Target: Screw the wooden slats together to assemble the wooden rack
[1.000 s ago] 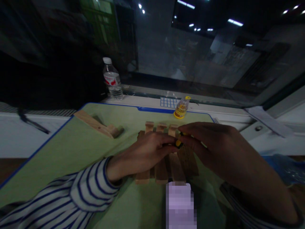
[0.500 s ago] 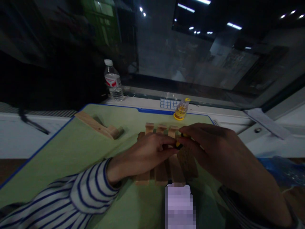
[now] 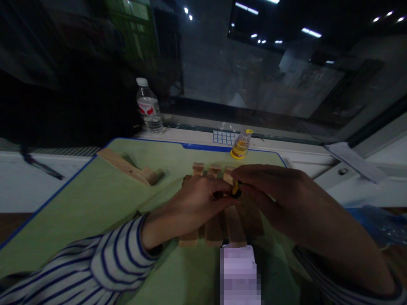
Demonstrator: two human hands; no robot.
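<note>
A small yellow-and-black piece [image 3: 236,189] is pinched between the fingertips of my left hand [image 3: 200,201], just above some wooden slats. From the right, the closed fingertips of my right hand [image 3: 280,190] meet at the same piece and grip its upper end. Its exact kind is too small and dark to tell. Below both hands lie several pale wooden slats [image 3: 235,224] with raised blocks at their far ends, side by side over a darker wooden board [image 3: 252,216]. My hands hide the middle of the slats.
A wooden piece with a rounded end [image 3: 125,167] lies on the green table [image 3: 79,203] at left. A yellow-capped bottle [image 3: 241,146] stands at the far edge, a water bottle [image 3: 150,108] on the sill. A pixelated pale purple object [image 3: 240,275] is in front.
My right fingertips have shifted slightly left and closed in on the yellow-and-black piece. My left hand holds nearly the same spot. The whole view has moved a little.
</note>
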